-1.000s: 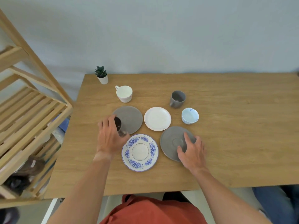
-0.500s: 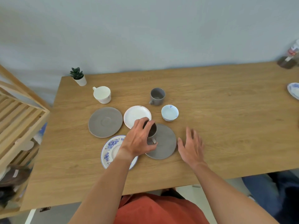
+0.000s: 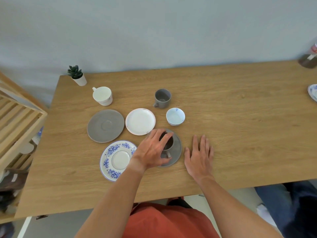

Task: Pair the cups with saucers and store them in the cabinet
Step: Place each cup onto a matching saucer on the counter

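Observation:
My left hand [image 3: 152, 150] grips a dark grey cup [image 3: 167, 144] that stands on a grey saucer [image 3: 176, 152] near the table's front. My right hand [image 3: 199, 155] lies flat and open on the table just right of that saucer. A second grey saucer [image 3: 105, 125], a white saucer [image 3: 140, 121] and a blue-flowered saucer [image 3: 118, 158] lie bare to the left. Behind them stand a white cup [image 3: 102, 96], a grey cup [image 3: 162, 98] and a small blue-and-white cup [image 3: 175, 116].
A wooden slatted cabinet [image 3: 18, 121] stands off the table's left edge. A small potted plant [image 3: 77, 75] sits at the back left corner. At the far right are a dark jar [image 3: 308, 60] and part of another blue-patterned plate [image 3: 313, 94].
My left hand carried the dark grey cup from the left saucer over to the right grey saucer and set it there. My right hand slid off that saucer onto the table.

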`<state>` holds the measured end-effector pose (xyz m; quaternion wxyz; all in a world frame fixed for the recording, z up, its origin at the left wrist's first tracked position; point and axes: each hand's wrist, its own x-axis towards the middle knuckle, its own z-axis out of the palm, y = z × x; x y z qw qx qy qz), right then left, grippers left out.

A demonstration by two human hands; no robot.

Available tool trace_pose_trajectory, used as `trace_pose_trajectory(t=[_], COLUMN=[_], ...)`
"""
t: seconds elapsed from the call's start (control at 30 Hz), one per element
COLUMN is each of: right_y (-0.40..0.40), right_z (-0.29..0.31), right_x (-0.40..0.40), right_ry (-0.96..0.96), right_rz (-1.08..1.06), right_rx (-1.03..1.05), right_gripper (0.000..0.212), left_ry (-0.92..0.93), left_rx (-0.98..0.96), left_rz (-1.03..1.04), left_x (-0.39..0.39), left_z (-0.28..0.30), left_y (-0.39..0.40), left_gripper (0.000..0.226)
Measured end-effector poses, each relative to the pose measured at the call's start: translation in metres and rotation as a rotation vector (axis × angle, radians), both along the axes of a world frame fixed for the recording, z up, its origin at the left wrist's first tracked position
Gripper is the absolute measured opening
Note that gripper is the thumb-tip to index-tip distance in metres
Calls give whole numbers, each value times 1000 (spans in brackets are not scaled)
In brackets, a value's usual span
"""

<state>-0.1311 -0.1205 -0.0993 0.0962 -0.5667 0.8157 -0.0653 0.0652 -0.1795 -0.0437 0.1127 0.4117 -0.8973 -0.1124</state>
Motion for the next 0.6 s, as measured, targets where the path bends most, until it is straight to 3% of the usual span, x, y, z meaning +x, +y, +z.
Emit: trace_pose_trajectory(t=[0.13, 0.27, 0.4, 0.6], right_y=[-2, -18, -49, -87], right_z=[-1, 4, 15, 33], right_x=[1, 1, 5, 13], right_ry=[37, 12, -160, -433], right_rz=[-6, -56, -112, 2], right_rx=[-2, -9, -96, -187], right_gripper=[63, 57, 52, 66], left_ry=[-22, -43, -1, 80], left_rx=[-26, -27, 14, 48], left_rz=[17, 7, 19, 137], left_x=[0, 10, 24, 41], left_z=[-1, 2, 7, 11], left_y=[0, -2, -7, -20], left_gripper=[81, 98, 106, 91])
